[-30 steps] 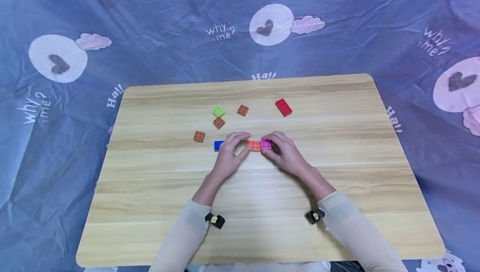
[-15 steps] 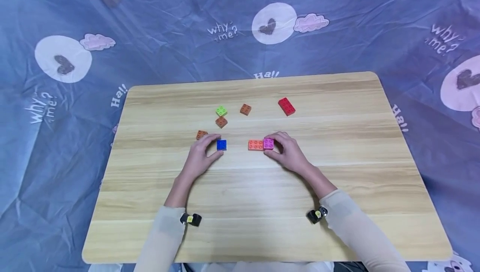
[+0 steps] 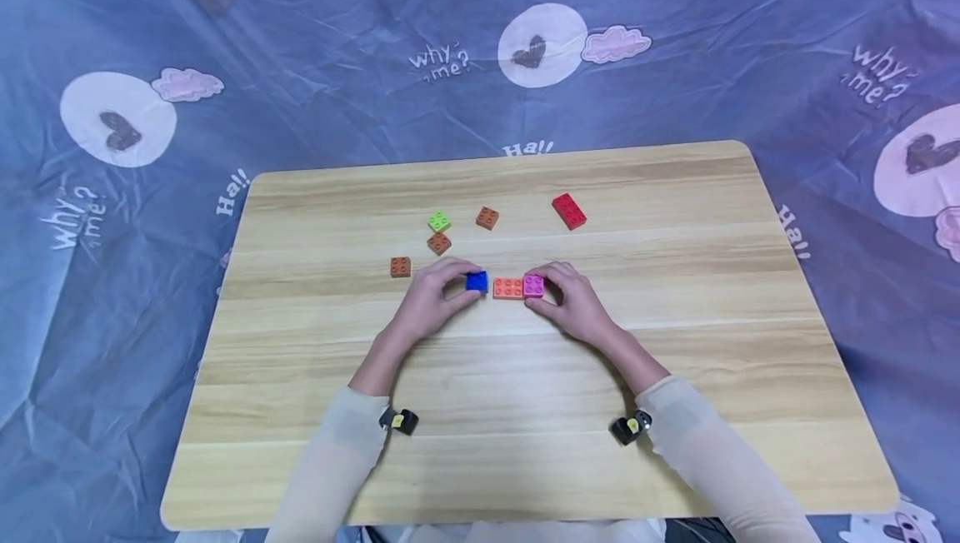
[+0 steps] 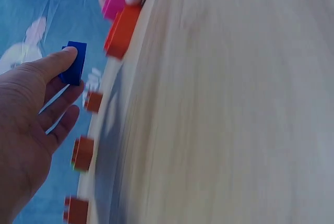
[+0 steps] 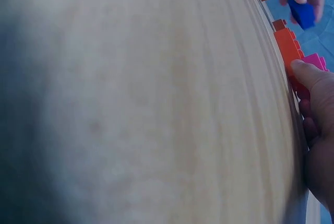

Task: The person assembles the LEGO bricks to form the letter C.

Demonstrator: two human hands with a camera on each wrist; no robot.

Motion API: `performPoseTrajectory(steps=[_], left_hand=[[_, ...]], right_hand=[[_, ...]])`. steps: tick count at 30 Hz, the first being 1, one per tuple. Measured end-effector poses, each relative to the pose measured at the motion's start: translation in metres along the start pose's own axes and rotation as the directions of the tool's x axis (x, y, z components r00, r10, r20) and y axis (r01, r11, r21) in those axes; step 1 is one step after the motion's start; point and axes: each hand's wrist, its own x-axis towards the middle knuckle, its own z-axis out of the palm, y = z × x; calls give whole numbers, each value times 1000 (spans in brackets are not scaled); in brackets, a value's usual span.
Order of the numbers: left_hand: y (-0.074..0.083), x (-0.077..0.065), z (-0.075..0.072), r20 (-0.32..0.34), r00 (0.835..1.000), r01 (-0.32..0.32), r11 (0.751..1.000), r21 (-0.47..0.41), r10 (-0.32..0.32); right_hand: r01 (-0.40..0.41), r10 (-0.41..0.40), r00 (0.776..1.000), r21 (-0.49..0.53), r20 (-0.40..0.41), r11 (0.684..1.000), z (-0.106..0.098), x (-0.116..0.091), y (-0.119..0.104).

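Observation:
My left hand (image 3: pixel 435 300) pinches a small blue toy building brick (image 3: pixel 476 281) between thumb and fingers. In the left wrist view the blue brick (image 4: pixel 76 63) is raised clear of the table. My right hand (image 3: pixel 573 306) grips the right end of a longer orange brick (image 3: pixel 507 288), its thumb (image 5: pixel 308 72) pressed to the near side. A pink brick (image 3: pixel 533 286) sits on top at that end, close within the right fingers. The blue brick is just left of the orange one, with a narrow gap between them in the head view.
Behind the hands lie a lime green brick (image 3: pixel 438 221), a brown brick (image 3: pixel 438 243) close to it, and another brown brick (image 3: pixel 487 217). One more brown brick (image 3: pixel 401 266) is at left. A red brick (image 3: pixel 569 211) lies farther back. Everything rests on a wooden table (image 3: pixel 675 260).
My left hand left the orange brick's side, moved left to the blue brick, then took hold of it and brought it right, close to the orange brick. My right hand stayed in place.

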Motion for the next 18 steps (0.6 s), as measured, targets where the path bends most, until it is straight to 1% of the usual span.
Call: performPoseTrajectory(steps=[4, 7, 13, 18], left_hand=[[7, 11, 13, 40, 999, -14, 999, -29, 15], [8, 15, 19, 60, 998, -13, 999, -41, 16], [5, 18, 25, 78, 997, -13, 999, -29, 15], [2, 18, 26, 76, 997, -24, 999, -32, 26]], right_hand=[[-10, 10, 1000, -2, 7, 1000, 0, 1, -1], [-10, 10, 1000, -4, 11, 1000, 1, 2, -1], [-6, 6, 1000, -12, 2, 1000, 1, 1, -1], [0, 0, 1000, -18, -9, 1000, 2, 0, 0]])
